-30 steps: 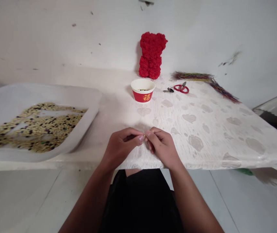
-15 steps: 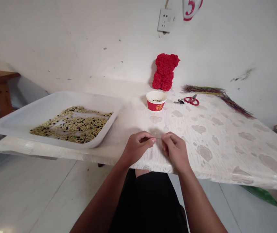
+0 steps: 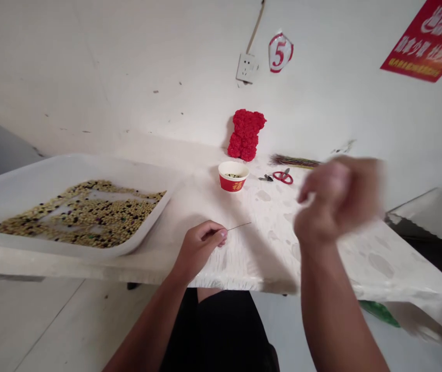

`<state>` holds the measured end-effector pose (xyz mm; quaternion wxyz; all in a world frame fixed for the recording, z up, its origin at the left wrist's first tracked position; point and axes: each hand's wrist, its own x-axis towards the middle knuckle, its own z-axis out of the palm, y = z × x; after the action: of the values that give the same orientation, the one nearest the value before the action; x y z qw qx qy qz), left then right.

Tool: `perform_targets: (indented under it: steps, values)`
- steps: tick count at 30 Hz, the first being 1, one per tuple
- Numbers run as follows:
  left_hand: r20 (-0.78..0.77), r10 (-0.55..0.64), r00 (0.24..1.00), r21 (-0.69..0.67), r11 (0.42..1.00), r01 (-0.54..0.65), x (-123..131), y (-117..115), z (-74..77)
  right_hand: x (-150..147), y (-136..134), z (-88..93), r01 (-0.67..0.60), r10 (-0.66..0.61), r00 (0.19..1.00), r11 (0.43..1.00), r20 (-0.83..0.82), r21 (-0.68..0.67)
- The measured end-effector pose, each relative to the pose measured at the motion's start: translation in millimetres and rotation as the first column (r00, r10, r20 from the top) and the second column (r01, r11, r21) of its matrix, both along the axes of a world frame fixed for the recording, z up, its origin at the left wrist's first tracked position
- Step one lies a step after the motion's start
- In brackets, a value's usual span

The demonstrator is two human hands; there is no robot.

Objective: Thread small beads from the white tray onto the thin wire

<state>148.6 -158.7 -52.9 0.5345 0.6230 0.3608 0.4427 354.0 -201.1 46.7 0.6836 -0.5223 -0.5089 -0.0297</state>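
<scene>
Thin wire (image 3: 239, 226) is pinched between the thumb and fingertips of the left hand (image 3: 199, 248), held out toward 2 o'clock, clear of the plastic tablecloth (image 3: 252, 258). The right hand (image 3: 337, 199) is raised and blurred, so its grip cannot be told. A white plastic tray (image 3: 69, 165) of mixed beans is set at 10 o'clock; a red paper cup (image 3: 233, 183) and red-handled scissors (image 3: 282, 178) are placed near 12 o'clock, apart from the hands.

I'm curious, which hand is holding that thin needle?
The left hand pinches the needle; the right hand is raised and blurred, away from it.
</scene>
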Motion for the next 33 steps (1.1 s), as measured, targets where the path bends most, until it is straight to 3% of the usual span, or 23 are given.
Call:
perform_targets:
  steps: [2,3,4,6,9,12,17,22,26,30,33]
  values:
    - [0.003,-0.006,1.000,-0.002,1.000,0.006,-1,-1,0.5,1,42,3.6,0.036,0.003,0.973,0.986,0.233,-0.166]
    - [0.008,-0.008,1.000,-0.005,1.000,0.008,-1,-1,0.1,2,58,0.7,0.001,0.114,0.954,0.924,0.278,-0.382]
    - [0.014,-0.013,1.000,-0.008,1.000,0.013,-1,-1,-0.6,3,69,-5.5,-0.037,0.191,0.943,0.875,0.274,-0.483]
    - [0.032,-0.031,0.999,-0.011,0.999,0.031,-1,0,-2.4,7,77,-24.9,-0.097,0.285,0.929,0.802,0.235,-0.589]
    - [0.049,-0.054,0.997,-0.014,0.998,0.055,-1,1,-3.6,7,61,-57.3,-0.195,0.369,0.919,0.736,0.142,-0.648]
    - [0.049,-0.048,0.998,-0.037,0.998,0.050,0,0,-1.9,-2,37,-75.4,-0.292,0.416,0.909,0.692,0.033,-0.660]
    - [0.082,-0.029,0.996,-0.060,0.998,0.034,2,-1,-1.2,-19,11,-81.9,-0.498,0.437,0.862,0.631,-0.257,-0.595]
    - [0.098,-0.006,0.995,-0.062,0.998,0.012,4,0,-5.1,-29,-8,-92.7,-0.600,0.399,0.788,0.666,-0.468,-0.443]
    - [0.078,-0.028,0.997,-0.027,0.999,0.030,3,0,-5.8,-41,-14,-96.9,-0.599,0.428,0.799,0.629,-0.423,-0.496]
    - [0.071,-0.095,0.993,0.004,0.996,0.095,0,0,-7.3,-51,-11,-98.9,-0.531,0.442,0.846,0.656,-0.296,-0.537]
    - [0.132,-0.108,0.985,-0.022,0.993,0.112,0,2,-10.0,-52,-10,-106.3,-0.560,0.413,0.827,0.671,-0.382,-0.487]
